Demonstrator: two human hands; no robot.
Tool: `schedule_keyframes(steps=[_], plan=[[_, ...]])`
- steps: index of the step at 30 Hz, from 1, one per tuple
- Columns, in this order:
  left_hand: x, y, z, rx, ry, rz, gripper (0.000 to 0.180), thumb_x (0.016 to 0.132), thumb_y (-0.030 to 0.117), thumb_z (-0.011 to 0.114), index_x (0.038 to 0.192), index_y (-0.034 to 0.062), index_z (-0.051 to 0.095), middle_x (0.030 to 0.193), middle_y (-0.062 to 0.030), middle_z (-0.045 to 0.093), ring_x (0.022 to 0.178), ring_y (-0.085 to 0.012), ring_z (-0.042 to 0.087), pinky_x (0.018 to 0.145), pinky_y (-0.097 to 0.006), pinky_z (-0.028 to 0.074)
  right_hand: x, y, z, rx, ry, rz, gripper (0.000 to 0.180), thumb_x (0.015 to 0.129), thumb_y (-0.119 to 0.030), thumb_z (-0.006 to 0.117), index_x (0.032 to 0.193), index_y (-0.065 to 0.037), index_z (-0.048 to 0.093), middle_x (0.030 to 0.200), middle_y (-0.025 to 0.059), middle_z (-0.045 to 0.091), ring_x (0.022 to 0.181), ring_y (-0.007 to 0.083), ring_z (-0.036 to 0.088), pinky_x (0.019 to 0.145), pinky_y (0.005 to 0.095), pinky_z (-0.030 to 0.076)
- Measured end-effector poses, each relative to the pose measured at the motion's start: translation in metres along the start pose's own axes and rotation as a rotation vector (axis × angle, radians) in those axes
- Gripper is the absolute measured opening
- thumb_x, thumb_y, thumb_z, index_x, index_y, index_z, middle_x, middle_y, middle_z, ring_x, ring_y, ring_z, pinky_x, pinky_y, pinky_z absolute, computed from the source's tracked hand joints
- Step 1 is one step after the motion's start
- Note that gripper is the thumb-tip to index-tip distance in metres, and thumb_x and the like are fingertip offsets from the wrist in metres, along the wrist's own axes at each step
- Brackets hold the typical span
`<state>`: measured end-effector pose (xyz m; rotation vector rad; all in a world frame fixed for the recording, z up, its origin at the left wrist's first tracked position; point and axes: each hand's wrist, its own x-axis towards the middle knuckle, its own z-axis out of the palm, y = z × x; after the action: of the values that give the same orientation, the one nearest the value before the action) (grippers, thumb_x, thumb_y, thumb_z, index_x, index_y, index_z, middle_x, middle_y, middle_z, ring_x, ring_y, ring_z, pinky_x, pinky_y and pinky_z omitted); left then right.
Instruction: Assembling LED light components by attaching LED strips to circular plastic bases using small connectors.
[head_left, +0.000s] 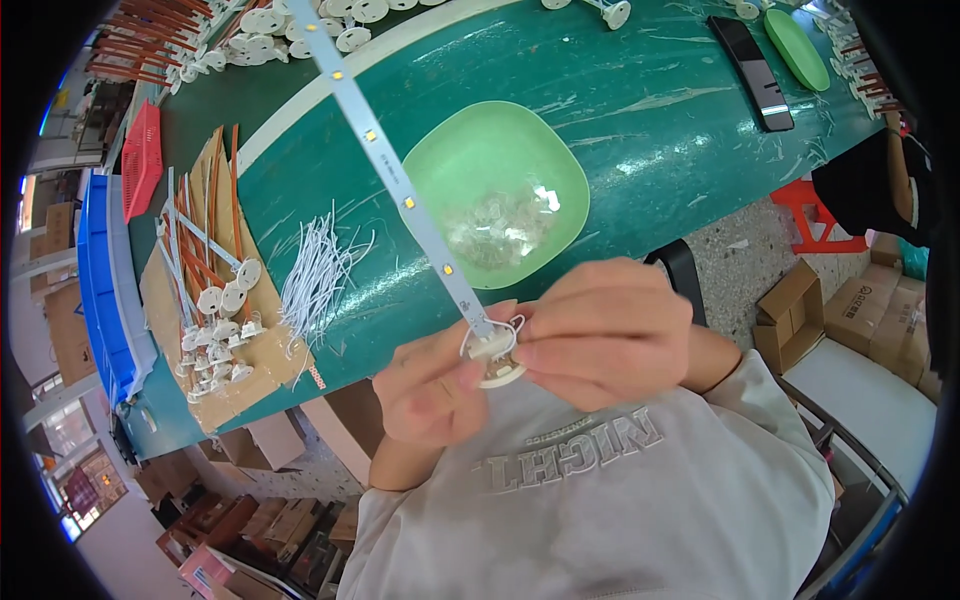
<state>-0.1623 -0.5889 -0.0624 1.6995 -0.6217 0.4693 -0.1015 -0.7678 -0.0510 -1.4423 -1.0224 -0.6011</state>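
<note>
At the near edge of the table (650, 130), your L hand (430, 400) pinches the cap (490, 349), strip (391, 174) angled up & away, prob. to keep it clear, while your R hand (612, 335) grasps the cap's other side by a thin wire (520, 323), w/ bowl (480, 140) & wire pile (325, 275) set close, prob. for quick reach.

White, yellow-dotted strip (391, 170); green bowl (470, 145)

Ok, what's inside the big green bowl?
The green bowl holds a heap of small clear pieces, too indistinct to identify. The light strip hides part of its left side; the heap covers whatever lies beneath it.
</note>
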Motion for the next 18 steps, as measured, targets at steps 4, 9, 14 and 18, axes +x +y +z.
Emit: schedule_keyframes(steps=[4, 9, 14, 18], plan=[[-0.011, -0.004, 0.001, -0.178, 0.127, -0.047, 0.020, 0.088, -0.011, 0.050, 0.107, -0.0050, 0.052, 0.109, -0.0405, 0.059, 0.084, -0.0433, 0.069, 0.072, -0.046, 0.059, 0.022, -0.004, -0.025, 0.560, -0.104, 0.734, 0.008, 0.077, 0.001, 0.072, 0.082, 0.004, 0.067, 0.081, 0.0159, 0.067, 0.062, 0.0204, 0.064, 0.053, 0.0285, 0.051], [-0.015, 0.009, -0.007, -0.554, 0.165, -0.288, 0.019, 0.089, -0.002, 0.059, 0.099, 0.0070, 0.045, 0.104, -0.0380, 0.061, 0.079, -0.0435, 0.069, 0.069, -0.054, 0.059, 0.027, 0.034, -0.014, -0.339, -0.269, 0.483, 0.019, 0.080, -0.002, 0.070, 0.098, -0.001, 0.066, 0.092, 0.0133, 0.065, 0.072, 0.0253, 0.064, 0.060, 0.0338, 0.054], [-0.015, 0.001, 0.000, -0.626, 0.193, -0.064, 0.031, 0.085, -0.014, 0.051, 0.115, -0.0051, 0.052, 0.110, -0.0409, 0.058, 0.091, -0.0504, 0.066, 0.075, -0.056, 0.056, 0.012, 0.055, 0.007, -0.589, -0.458, 0.379, 0.023, 0.075, -0.003, 0.072, 0.097, 0.000, 0.064, 0.091, 0.0133, 0.062, 0.079, 0.0315, 0.064, 0.070, 0.0390, 0.053], [-0.006, 0.007, -0.006, -0.242, 0.070, -0.058, 0.033, 0.082, -0.013, 0.051, 0.115, -0.0181, 0.054, 0.110, -0.0376, 0.060, 0.094, -0.0469, 0.066, 0.080, -0.049, 0.056, 0.015, 0.057, 0.002, -0.529, -0.726, 0.515, 0.016, 0.075, -0.004, 0.069, 0.089, 0.000, 0.066, 0.087, 0.0135, 0.063, 0.079, 0.0323, 0.063, 0.069, 0.0403, 0.052]])
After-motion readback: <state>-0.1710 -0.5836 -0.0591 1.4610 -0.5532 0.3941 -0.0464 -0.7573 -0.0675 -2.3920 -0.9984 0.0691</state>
